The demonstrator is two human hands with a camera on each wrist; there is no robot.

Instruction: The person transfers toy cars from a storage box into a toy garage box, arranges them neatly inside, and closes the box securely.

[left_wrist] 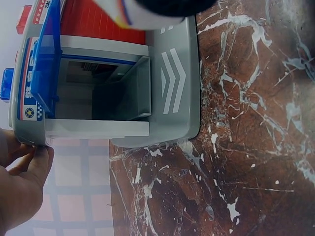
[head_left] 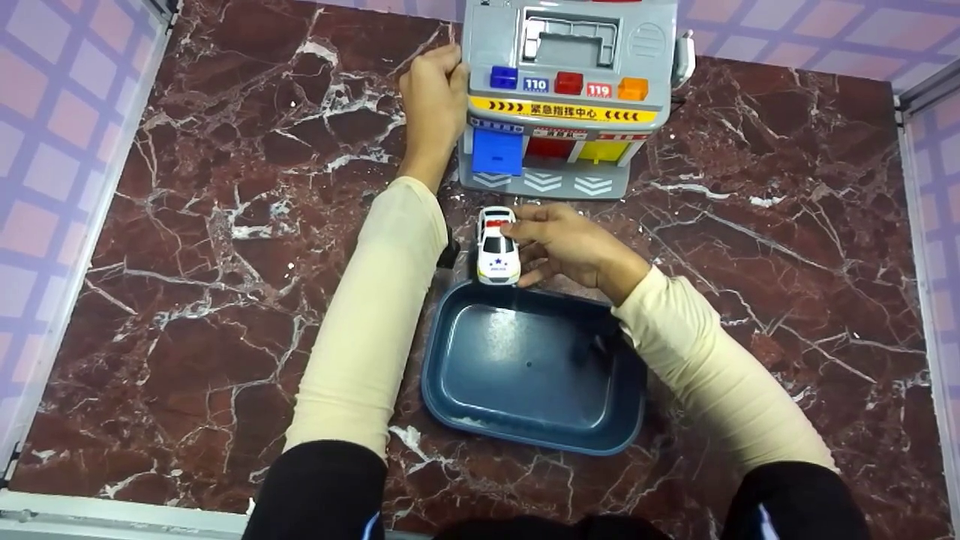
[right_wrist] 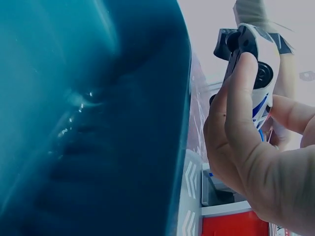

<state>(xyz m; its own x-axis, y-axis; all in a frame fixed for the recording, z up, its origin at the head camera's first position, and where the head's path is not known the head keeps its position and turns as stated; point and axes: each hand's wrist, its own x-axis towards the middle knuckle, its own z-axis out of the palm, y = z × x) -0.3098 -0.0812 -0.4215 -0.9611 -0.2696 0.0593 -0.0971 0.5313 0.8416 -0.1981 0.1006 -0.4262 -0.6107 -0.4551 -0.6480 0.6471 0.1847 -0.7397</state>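
A white toy police car point(head_left: 498, 251) with a red roof light is held by my right hand point(head_left: 566, 244), thumb and fingers pinching its sides. In the right wrist view the toy car point(right_wrist: 266, 64) shows its wheels and underside. Beyond it stands a grey toy emergency station point(head_left: 637, 45) with blue, red and yellow doors. At the station's left side my left hand point(head_left: 435, 94) grips the roof edge; in the left wrist view its fingers point(left_wrist: 39, 164) bend against that corner. The blue door point(left_wrist: 47, 59) is swung up, with a dark bay behind it.
A dark blue plastic basin point(head_left: 525, 367) stands nearest the body, below the toy car and partly under the right forearm. Everything rests on a red-brown marble-patterned surface point(head_left: 225, 300). Checked panels point(head_left: 67, 112) rise along the left, right and back.
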